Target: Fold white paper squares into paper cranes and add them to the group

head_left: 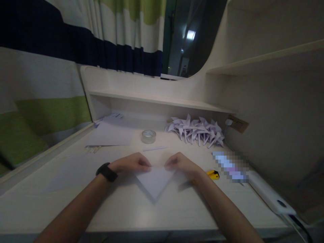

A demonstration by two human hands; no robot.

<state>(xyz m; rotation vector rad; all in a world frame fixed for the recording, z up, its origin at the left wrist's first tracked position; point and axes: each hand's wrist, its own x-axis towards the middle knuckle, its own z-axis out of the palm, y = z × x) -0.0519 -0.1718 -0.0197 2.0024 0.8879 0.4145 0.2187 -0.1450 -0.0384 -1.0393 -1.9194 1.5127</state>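
Note:
A white sheet of paper (155, 184), showing as a triangle with its point toward me, is held just over the desk. My left hand (135, 162) pinches its upper left edge, and a dark watch sits on that wrist. At the upper right edge, my right hand (179, 162) pinches the same paper between thumb and fingers. Beyond the hands lies a thin white paper stick (155, 148). A roll of clear tape (148, 136) rests behind it. Partly behind my right forearm is a yellow utility knife (213, 174).
Several white paper pinwheels (197, 130) are heaped at the back right. A stack of white paper (111, 131) lies back left, with small pieces (93, 149) by its front edge. On the right are a blurred-out phone-like object (230, 167) and a white power strip (270, 194).

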